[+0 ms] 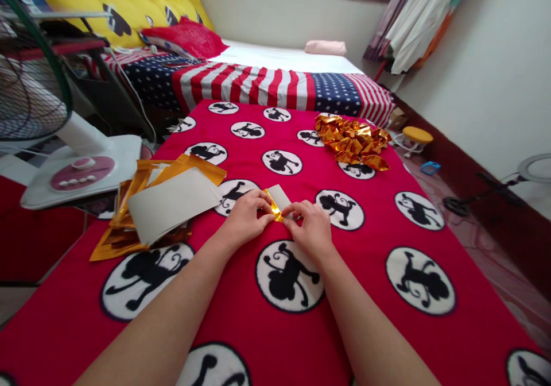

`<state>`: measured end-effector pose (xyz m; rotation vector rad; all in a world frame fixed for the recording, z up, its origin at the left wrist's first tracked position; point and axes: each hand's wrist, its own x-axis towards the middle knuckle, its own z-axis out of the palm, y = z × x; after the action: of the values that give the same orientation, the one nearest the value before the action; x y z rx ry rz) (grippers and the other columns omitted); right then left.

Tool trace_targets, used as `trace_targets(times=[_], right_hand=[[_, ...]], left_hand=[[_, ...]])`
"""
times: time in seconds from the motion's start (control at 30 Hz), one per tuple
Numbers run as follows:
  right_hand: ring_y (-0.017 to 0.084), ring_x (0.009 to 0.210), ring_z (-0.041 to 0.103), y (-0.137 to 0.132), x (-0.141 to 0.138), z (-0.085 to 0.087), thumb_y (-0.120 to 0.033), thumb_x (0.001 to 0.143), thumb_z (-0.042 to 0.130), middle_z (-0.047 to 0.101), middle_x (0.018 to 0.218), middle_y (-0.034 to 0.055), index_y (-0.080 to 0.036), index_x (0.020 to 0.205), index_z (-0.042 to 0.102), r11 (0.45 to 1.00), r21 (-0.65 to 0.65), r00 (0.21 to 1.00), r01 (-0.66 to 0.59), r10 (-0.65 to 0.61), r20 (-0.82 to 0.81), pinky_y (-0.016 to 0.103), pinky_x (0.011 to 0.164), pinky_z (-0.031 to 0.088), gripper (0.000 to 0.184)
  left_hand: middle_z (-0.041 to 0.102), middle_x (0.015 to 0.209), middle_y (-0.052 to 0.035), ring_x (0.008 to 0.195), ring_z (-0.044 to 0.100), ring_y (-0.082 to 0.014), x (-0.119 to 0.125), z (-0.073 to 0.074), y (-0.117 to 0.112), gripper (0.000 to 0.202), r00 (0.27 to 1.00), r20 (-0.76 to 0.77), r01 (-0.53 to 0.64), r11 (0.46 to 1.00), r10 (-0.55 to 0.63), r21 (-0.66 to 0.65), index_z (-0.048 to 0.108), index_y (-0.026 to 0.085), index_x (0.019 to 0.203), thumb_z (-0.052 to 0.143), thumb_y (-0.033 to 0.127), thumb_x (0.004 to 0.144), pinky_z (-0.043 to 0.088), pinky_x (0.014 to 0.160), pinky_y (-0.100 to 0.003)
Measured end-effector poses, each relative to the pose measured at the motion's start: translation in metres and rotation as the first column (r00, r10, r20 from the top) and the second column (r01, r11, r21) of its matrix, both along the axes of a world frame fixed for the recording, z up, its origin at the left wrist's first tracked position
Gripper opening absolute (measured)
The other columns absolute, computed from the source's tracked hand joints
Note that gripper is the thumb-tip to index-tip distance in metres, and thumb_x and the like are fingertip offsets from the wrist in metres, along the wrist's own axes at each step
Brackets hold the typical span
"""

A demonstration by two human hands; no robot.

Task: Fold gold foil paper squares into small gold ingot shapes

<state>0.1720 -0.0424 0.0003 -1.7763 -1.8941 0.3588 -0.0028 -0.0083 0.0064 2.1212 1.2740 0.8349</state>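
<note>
Between my two hands, at the middle of the red table cover, is a small sheet of gold foil paper (280, 197), grey-white on its back, with a gold strip folded along its near left side. My left hand (246, 216) pinches that strip at its left edge, thumb and fingers together. From the other side, my right hand (310, 225) grips the paper's near right corner with thumb and forefinger. Left of my hands lies an untidy stack of foil paper sheets (174, 203), some showing grey-white and some gold. Far right on the cover sits a pile of folded gold foil pieces (350, 139).
The red cover (370, 282) has black figures in white circles. A white fan (86, 145) stands at the left edge. Behind the table is a bed with a flag-patterned cover (258, 84). On the floor at right are a yellow stool (417, 135) and a ring-light stand (534, 168).
</note>
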Motion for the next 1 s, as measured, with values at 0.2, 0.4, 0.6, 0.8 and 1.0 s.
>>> trace_targets(times=[0.2,0.4,0.6,0.8,1.0], right_hand=[[0.017,0.077,0.052,0.0006,-0.0002,-0.0003,-0.026,0.075,0.070,0.064,0.081,-0.0013,-0.024,0.083,0.066,1.000,-0.001,1.000,0.015,-0.015,-0.009,0.029,0.071,0.032,0.010],[0.017,0.076,0.052,-0.0016,-0.0011,0.0015,-0.025,0.076,0.070,0.063,0.079,-0.0022,-0.027,0.084,0.068,1.000,0.010,1.000,0.003,-0.003,-0.009,0.029,0.071,0.031,0.009],[0.017,0.076,0.052,-0.0015,-0.0010,-0.0009,-0.027,0.081,0.068,0.063,0.080,-0.0009,-0.032,0.086,0.074,1.000,0.008,1.000,-0.016,0.016,0.004,0.030,0.072,0.031,0.010],[0.017,0.077,0.053,-0.0012,-0.0008,0.0017,-0.027,0.079,0.069,0.063,0.079,-0.0006,-0.033,0.086,0.075,1.000,-0.005,1.000,-0.008,0.008,-0.005,0.030,0.072,0.032,0.011],[0.017,0.075,0.053,-0.0010,-0.0010,0.0018,-0.026,0.078,0.070,0.064,0.079,-0.0005,-0.033,0.087,0.076,1.000,-0.004,1.000,-0.005,0.005,0.000,0.031,0.071,0.033,0.013]], left_hand=[[0.065,0.096,-0.0053,0.091,0.063,-0.0182,0.0057,-0.0035,-0.0019,0.014,0.998,-0.027,-0.058,0.998,0.058,0.015,0.065,0.018,0.058,0.063,0.011,0.070,0.051,0.090,-0.033],[0.064,0.094,-0.0049,0.088,0.062,-0.0176,0.0096,-0.0080,-0.0032,0.013,0.993,-0.046,-0.104,0.994,0.106,0.041,0.061,0.017,0.056,0.061,0.010,0.067,0.052,0.087,-0.033],[0.063,0.088,-0.0046,0.084,0.061,-0.0181,0.0073,-0.0072,-0.0017,0.011,0.995,-0.050,-0.086,0.993,0.090,0.077,0.058,0.018,0.061,0.063,0.010,0.068,0.052,0.082,-0.033],[0.065,0.089,-0.0042,0.086,0.062,-0.0175,0.0056,-0.0059,-0.0005,0.012,0.998,-0.008,-0.056,0.997,0.056,0.053,0.066,0.018,0.066,0.062,0.007,0.069,0.051,0.086,-0.033],[0.066,0.093,-0.0039,0.091,0.063,-0.0172,0.0056,-0.0057,0.0005,0.023,0.998,-0.006,-0.070,0.997,0.070,0.023,0.073,0.020,0.067,0.056,0.004,0.069,0.052,0.091,-0.033]])
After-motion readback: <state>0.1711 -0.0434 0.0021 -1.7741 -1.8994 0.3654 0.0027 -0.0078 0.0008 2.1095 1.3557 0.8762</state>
